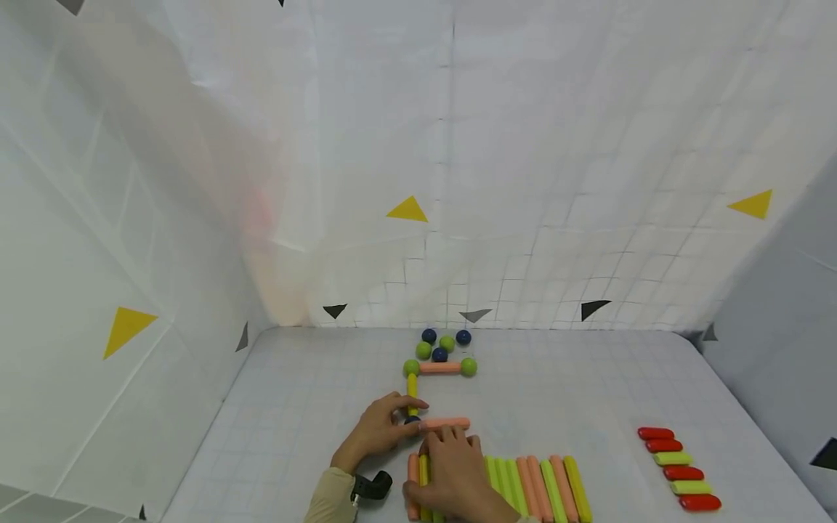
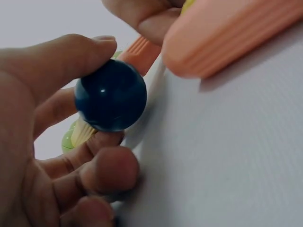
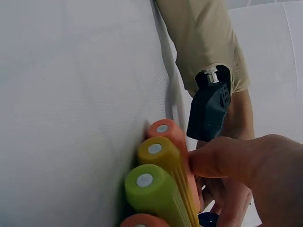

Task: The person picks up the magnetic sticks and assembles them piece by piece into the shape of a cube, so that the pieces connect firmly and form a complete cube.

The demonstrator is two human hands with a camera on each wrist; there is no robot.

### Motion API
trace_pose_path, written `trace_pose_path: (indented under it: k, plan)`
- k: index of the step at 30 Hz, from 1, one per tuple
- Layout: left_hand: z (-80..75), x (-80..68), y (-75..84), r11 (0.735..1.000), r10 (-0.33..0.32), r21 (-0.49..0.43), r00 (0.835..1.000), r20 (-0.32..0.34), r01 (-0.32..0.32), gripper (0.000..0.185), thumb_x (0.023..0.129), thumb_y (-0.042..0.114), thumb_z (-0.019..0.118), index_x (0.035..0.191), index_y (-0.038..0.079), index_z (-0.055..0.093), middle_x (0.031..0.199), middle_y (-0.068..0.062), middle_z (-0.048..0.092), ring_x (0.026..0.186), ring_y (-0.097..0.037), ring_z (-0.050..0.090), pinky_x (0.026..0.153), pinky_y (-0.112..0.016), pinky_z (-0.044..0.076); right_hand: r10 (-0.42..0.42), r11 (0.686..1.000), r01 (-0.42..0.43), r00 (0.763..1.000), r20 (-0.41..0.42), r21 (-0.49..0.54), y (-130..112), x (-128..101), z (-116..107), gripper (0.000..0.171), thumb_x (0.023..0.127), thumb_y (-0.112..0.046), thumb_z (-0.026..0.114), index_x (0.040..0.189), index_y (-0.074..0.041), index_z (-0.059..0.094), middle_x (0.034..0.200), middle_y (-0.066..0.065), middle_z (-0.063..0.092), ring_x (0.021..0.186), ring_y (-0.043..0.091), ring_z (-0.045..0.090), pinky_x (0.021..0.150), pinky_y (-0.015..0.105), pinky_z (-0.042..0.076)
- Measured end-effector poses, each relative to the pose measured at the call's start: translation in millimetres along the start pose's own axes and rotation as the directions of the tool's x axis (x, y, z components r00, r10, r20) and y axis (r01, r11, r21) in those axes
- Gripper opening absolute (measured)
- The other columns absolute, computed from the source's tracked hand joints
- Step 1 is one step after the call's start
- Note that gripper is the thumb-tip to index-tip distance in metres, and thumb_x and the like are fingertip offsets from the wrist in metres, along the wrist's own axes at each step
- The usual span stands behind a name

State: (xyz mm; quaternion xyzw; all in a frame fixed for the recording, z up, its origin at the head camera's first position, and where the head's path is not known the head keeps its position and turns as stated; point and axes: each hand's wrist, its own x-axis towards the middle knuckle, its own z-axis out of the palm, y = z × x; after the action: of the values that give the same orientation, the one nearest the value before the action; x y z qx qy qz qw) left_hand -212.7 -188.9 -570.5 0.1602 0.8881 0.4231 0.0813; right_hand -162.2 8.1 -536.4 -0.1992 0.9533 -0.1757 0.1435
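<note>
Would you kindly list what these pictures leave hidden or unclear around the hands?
- Head view: the right hand covers the sticks beneath it.
- Left wrist view: the yellow stick hides behind the dark blue ball.
- Right wrist view: the frame's bottom edge cuts off the lowest orange stick.

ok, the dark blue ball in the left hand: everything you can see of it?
The dark blue ball is a smooth, glossy sphere, plastic by the look, with a small highlight on its front. The left hand pinches it, thumb on top and fingers beneath. In the left wrist view a ribbed yellow stick meets it from below and a ribbed orange stick reaches it from above. In the head view it sits on the white table, at the corner where these two sticks meet, mostly hidden by the fingers.
</note>
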Motion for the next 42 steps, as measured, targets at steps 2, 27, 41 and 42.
trace_pose_path:
  k: [2,27,41,42]
  plan:
    - [-0.2,-0.6,0.2,1.000,-0.009,0.005,1.000,-0.003,0.009,0.033,0.099,0.044,0.075,0.128,0.029,0.076,0.105,0.007,0.065,0.082,-0.008,0.054,0.068,-0.024,0.043,0.001,1.000,-0.001,1.000,0.006,-0.024,-1.1,0.0,-0.4,0.044,0.076,-0.067,0.077,0.093,-0.028,0.064,0.104,0.001,0.062,0.100,0.026,0.051,0.088,0.062,0.044]
    - [-0.1,-0.3,-0.9,0.998,0.064,0.003,0.998,-0.029,-0.064,0.031,0.099,0.038,0.076,0.126,0.024,0.077,0.105,0.004,0.067,0.083,-0.006,0.053,0.067,-0.023,0.043,-0.019,0.935,0.028,0.999,-0.029,0.354,13.1,-2.1,-30.4,0.024,0.091,-0.039,0.069,0.090,-0.015,0.069,0.087,-0.001,0.060,0.083,0.019,0.052,0.071,0.043,0.043]
    - [4.9,-2.0,17.1,0.985,0.028,0.171,0.998,-0.058,-0.018,0.026,0.097,0.040,0.077,0.116,0.024,0.078,0.094,0.007,0.059,0.077,-0.005,0.049,0.066,-0.025,0.039,0.256,0.774,-0.136,0.961,-0.109,0.618,91.3,21.1,-63.9,0.040,0.105,-0.034,0.064,0.121,0.002,0.067,0.104,0.012,0.071,0.085,0.021,0.065,0.071,0.036,0.050]
    - [5.1,-2.1,18.0,0.985,0.022,0.174,0.998,-0.055,-0.012,0.025,0.097,0.040,0.077,0.115,0.024,0.077,0.093,0.007,0.059,0.076,-0.005,0.049,0.066,-0.025,0.039,0.264,0.769,-0.142,0.958,-0.108,0.624,97.1,24.6,-62.1,0.041,0.105,-0.035,0.065,0.121,0.003,0.068,0.100,0.011,0.072,0.082,0.021,0.064,0.069,0.034,0.049]
